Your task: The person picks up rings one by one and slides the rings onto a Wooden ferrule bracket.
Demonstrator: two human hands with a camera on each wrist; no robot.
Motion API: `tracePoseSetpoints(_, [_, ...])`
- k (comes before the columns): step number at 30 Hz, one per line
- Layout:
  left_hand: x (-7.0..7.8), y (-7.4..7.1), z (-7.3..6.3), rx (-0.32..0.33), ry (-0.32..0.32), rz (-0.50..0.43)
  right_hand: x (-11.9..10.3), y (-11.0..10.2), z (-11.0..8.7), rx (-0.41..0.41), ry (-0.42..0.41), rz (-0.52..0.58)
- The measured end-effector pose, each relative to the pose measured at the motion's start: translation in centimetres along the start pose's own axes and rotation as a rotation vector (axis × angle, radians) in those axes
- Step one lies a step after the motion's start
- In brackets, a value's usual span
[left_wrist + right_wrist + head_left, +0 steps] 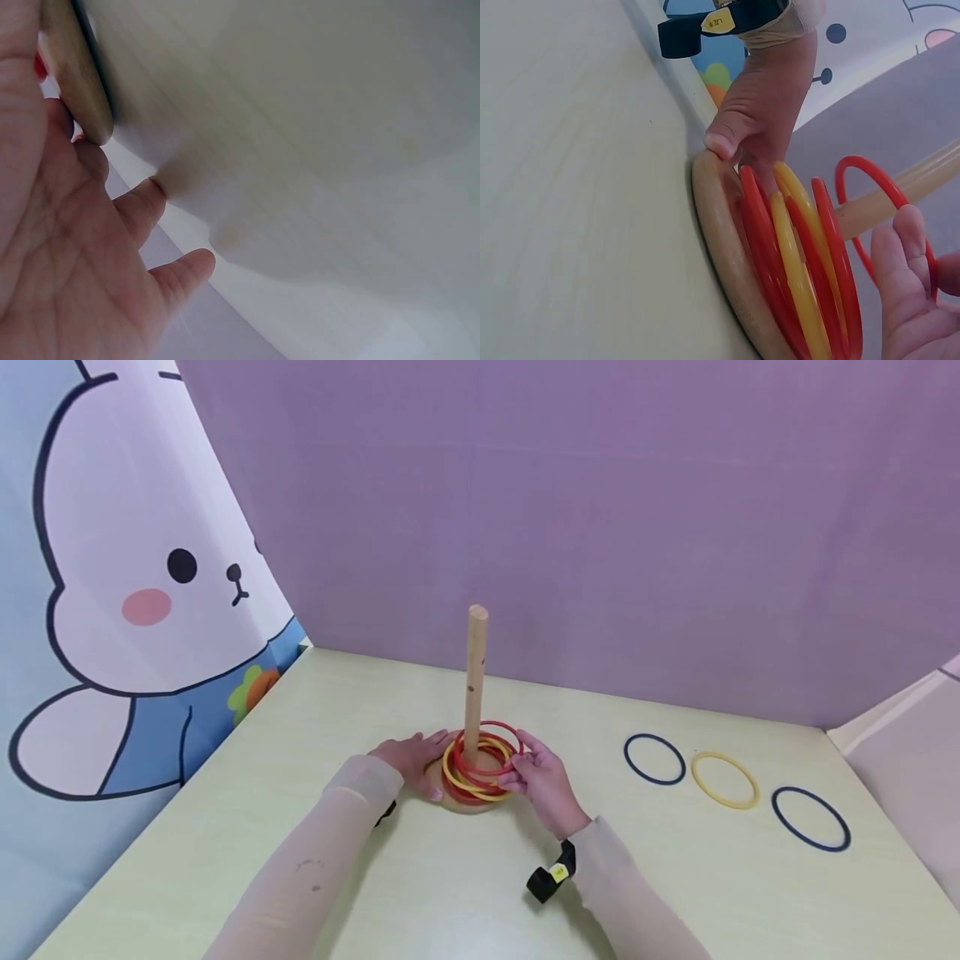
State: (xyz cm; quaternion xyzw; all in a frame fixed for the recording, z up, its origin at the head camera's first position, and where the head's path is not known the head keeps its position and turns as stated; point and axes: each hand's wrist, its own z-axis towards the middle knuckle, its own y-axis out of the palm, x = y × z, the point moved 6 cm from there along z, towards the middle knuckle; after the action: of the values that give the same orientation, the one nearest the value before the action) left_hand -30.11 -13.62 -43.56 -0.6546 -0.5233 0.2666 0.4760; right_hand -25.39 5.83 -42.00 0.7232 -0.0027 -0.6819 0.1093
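Note:
An upright wooden post (475,685) stands on a round wooden base (724,240). Several red and yellow rings lie loosely stacked around its foot, among them a yellow ring (802,292). My left hand (411,760) rests against the left edge of the base, fingers spread along the rim and thumb at the near side. With thumb and fingers, my right hand (546,783) pinches a red ring (870,169) on the right side of the post. That ring is raised above the stack and tilted, and it appears to go around the post.
On the table to the right lie a blue ring (684,768), a yellow ring (735,806) and another blue ring (848,837), apart from each other. A purple wall (600,543) rises behind the table, and a cartoon-printed cloth (97,610) hangs at the left.

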Motion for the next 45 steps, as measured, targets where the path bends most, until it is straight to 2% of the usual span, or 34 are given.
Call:
tracePoseSetpoints(7, [-0.2, 0.0, -0.4, 0.000, -0.014, -0.008, 0.5, 0.0, 0.1, -0.022, 0.041, -0.047])
tracePoseSetpoints(12, [-0.5, 0.1, -0.6, 0.007, -0.001, 0.011, 0.7, -0.1, 0.2, -0.027, 0.080, -0.123])
tracePoseSetpoints(23, [-0.7, 0.2, -0.8, 0.004, 0.009, 0.015, 0.2, -2.1, -0.1, -0.010, 0.070, -0.257])
tracePoseSetpoints(32, [-0.5, 0.4, -0.9, 0.012, 0.032, 0.029, -0.6, -6.8, -0.8, -0.134, 0.025, -0.539])
tracePoseSetpoints(35, [-0.5, 0.3, -0.9, 0.011, 0.031, 0.031, -0.8, -8.8, -1.0, -0.141, 0.010, -0.623])
tracePoseSetpoints(38, [-0.3, 0.3, -1.0, 0.006, 0.032, 0.025, -1.1, -10.8, -1.2, -0.113, 0.018, -0.671])
tracePoseSetpoints(45, [0.0, 0.1, -1.3, 0.007, 0.038, 0.009, -1.8, -14.8, -2.1, 0.011, 0.096, -0.755])
